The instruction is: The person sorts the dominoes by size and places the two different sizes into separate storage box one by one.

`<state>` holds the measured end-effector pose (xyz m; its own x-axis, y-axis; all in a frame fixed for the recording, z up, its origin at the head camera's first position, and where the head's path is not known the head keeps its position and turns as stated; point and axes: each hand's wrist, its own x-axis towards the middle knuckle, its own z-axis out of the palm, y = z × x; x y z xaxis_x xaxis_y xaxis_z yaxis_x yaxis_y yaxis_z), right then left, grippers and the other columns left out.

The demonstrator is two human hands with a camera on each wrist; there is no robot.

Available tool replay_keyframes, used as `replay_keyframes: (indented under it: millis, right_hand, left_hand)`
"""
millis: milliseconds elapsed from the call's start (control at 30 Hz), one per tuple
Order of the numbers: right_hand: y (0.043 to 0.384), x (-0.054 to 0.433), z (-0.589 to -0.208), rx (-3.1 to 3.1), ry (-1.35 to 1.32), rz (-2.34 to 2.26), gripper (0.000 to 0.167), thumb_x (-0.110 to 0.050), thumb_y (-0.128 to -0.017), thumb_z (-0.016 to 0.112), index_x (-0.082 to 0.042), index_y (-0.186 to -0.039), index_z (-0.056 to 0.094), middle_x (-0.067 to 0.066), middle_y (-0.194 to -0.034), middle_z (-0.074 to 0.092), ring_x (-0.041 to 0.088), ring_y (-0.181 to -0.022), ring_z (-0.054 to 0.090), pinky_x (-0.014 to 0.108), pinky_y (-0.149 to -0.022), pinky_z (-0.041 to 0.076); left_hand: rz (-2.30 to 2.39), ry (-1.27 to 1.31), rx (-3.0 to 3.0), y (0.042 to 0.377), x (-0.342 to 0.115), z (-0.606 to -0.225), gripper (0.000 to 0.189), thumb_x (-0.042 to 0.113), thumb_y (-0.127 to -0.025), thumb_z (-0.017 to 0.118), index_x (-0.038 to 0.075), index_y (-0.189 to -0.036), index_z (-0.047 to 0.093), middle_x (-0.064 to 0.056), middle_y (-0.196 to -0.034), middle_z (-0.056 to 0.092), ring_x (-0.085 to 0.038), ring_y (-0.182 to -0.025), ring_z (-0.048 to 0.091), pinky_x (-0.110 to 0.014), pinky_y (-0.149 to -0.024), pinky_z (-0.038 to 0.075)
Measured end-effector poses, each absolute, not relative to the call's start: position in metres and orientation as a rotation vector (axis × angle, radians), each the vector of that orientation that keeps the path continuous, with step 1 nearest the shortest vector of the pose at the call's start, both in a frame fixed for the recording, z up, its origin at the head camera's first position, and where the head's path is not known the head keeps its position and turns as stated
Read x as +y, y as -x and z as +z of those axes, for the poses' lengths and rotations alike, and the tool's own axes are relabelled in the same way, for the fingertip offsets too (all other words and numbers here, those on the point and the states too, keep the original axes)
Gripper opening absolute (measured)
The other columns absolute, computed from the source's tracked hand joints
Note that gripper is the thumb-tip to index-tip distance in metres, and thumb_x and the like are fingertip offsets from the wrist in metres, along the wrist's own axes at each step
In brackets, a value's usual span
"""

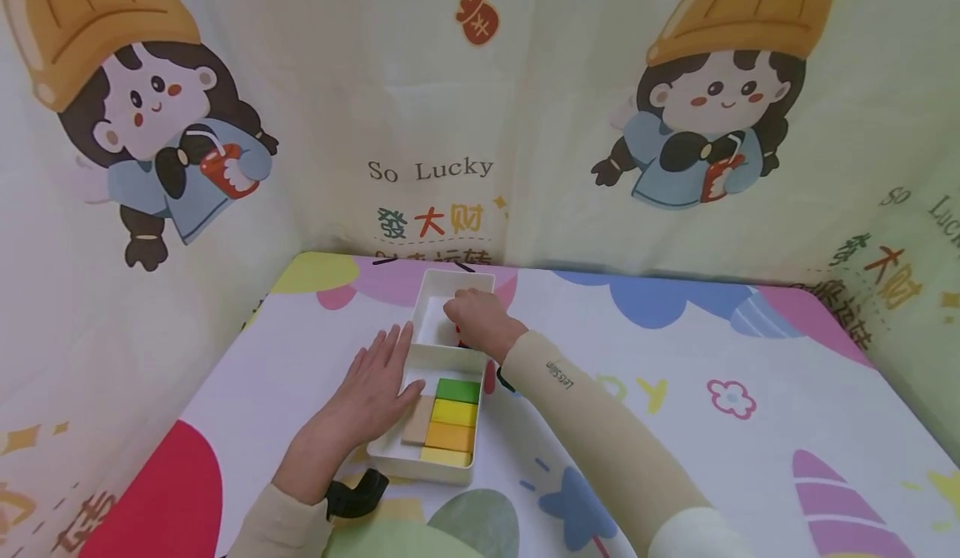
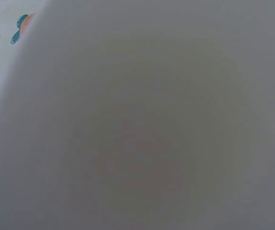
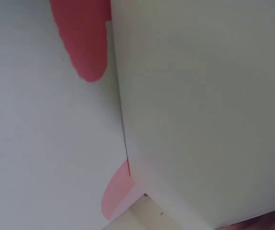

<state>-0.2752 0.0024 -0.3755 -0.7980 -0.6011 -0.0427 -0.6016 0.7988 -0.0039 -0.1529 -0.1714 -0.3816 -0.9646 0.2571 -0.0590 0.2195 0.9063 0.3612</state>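
Two white trays stand end to end, the far tray [image 1: 422, 308] and the near tray [image 1: 420, 468]. In the near tray lie a green block [image 1: 459, 390], a yellow block [image 1: 454, 412], an orange block [image 1: 450, 436], a pale yellow block [image 1: 446, 456] and a tan block [image 1: 417, 421]. My left hand [image 1: 375, 391] rests at the trays' left side, fingers straight, thumb over the near tray. Over the far tray my right hand [image 1: 483, 318] has curled fingers and grips a red block [image 1: 460, 333], mostly hidden beneath it. Something dark blue shows just below.
A patterned cloth [image 1: 645, 475] covers the table. Printed curtains [image 1: 570, 233] hang behind and at both sides. A white tray wall [image 3: 199, 105] fills much of the right wrist view; a pale blurred surface [image 2: 142, 120] blocks most of the left wrist view.
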Motion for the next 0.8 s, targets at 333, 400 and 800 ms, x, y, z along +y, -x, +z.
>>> replay_keyframes:
  millis: [333, 400, 800]
  right_hand:
    - [0.2759, 0.0028, -0.3705, 2.864, 1.019, 0.132, 0.014, -0.027, -0.093, 0.069, -0.017, -0.102, 0.072, 0.000, -0.092, 0.069, 0.015, -0.082, 0.059, 0.028, -0.082, 0.056]
    - [0.2766, 0.0029, -0.3688, 2.836, 1.021, 0.149, 0.012, -0.027, -0.093, 0.069, -0.017, -0.100, 0.071, 0.000, -0.090, 0.068, 0.015, -0.082, 0.058, 0.028, -0.081, 0.056]
    - [0.2773, 0.0021, -0.3687, 2.794, 0.948, 0.075, 0.018, -0.028, -0.090, 0.073, -0.017, -0.104, 0.072, 0.001, -0.096, 0.068, 0.015, -0.084, 0.057, 0.026, -0.087, 0.056]
  left_hand:
    - [0.536, -0.371, 2.976, 0.1539, -0.1720, -0.3819, 0.080, 0.032, -0.100, 0.055, 0.003, -0.159, 0.010, -0.024, -0.163, 0.019, -0.044, -0.152, 0.014, -0.065, -0.120, 0.014]
    - [0.540, -0.364, 2.973, 0.1537, -0.1719, -0.3819, 0.080, 0.032, -0.099, 0.055, 0.003, -0.159, 0.010, -0.024, -0.163, 0.019, -0.044, -0.152, 0.014, -0.065, -0.120, 0.014]
    - [0.566, -0.356, 2.964, 0.1533, -0.1704, -0.3807, 0.080, 0.032, -0.100, 0.056, 0.002, -0.158, 0.011, -0.024, -0.163, 0.019, -0.044, -0.152, 0.014, -0.065, -0.120, 0.014]
